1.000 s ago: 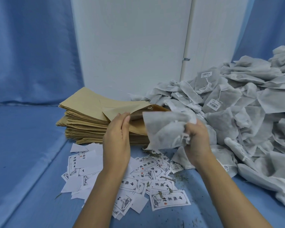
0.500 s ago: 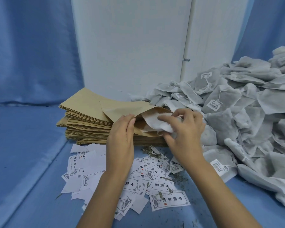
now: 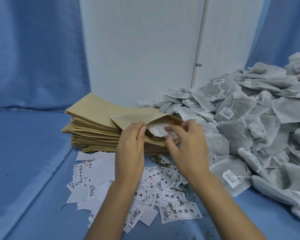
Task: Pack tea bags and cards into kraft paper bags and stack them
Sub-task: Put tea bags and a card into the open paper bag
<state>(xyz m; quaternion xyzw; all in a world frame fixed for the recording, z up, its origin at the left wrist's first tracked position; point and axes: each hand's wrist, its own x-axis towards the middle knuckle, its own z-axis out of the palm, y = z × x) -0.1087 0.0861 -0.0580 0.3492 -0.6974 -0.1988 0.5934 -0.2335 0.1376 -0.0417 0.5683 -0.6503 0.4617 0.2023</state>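
Tea bag (image 3: 157, 131), crumpled white, pinched by right hand (image 3: 189, 148); left hand (image 3: 130, 149) grips kraft bag (image 3: 133, 116).

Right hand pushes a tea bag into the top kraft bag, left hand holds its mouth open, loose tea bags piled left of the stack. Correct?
No: the head view shows the loose tea bags piled right of the stack, not left. The rest stands: right hand pushes a tea bag into the top kraft bag, left hand holds its mouth open.
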